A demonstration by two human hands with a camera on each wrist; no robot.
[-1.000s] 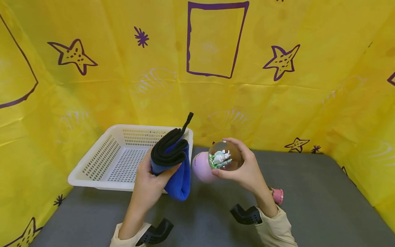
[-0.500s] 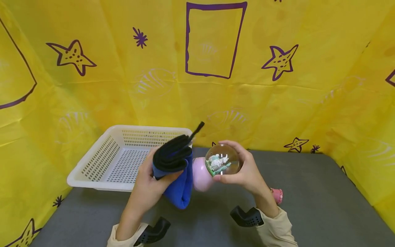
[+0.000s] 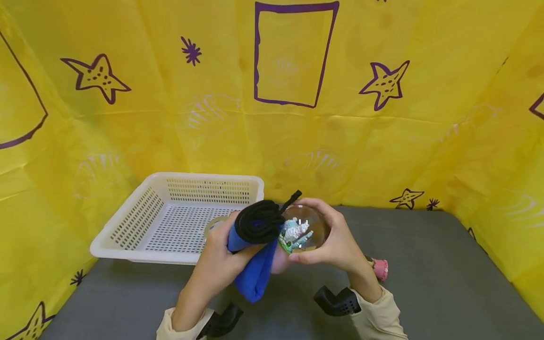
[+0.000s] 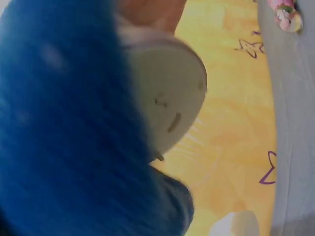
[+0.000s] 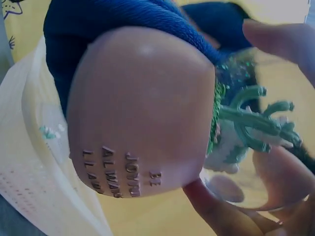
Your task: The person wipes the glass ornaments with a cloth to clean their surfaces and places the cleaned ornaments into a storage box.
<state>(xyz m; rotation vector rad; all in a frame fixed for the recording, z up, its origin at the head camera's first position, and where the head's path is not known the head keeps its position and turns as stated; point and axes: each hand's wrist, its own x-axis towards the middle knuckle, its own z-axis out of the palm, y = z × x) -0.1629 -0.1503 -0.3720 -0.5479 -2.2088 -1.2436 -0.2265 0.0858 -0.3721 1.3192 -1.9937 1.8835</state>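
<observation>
My left hand [image 3: 221,255] grips a folded blue cloth [image 3: 257,274] with a black rolled edge and a dark loop. In my right hand [image 3: 335,238] is a snow globe [image 3: 299,231], held by its clear dome and tilted sideways. A white animal figure and green cacti stand inside the dome. Raised lettering marks its pink base [image 5: 142,98], and the cloth [image 5: 123,14] lies against that base in the right wrist view. The left wrist view shows the globe's pale underside [image 4: 170,93], partly hidden by the cloth.
A white perforated basket [image 3: 119,236] stands at the back left, with a clear round rim [image 3: 214,224] showing inside it beside my left hand. A small pink figurine [image 3: 380,269] lies on the grey table [image 3: 437,274] behind my right wrist. Yellow patterned fabric encloses the table.
My left hand has moved right and down with the cloth, which now covers most of the globe's base. The globe has shifted slightly left and down. The clear rim in the basket has come into view.
</observation>
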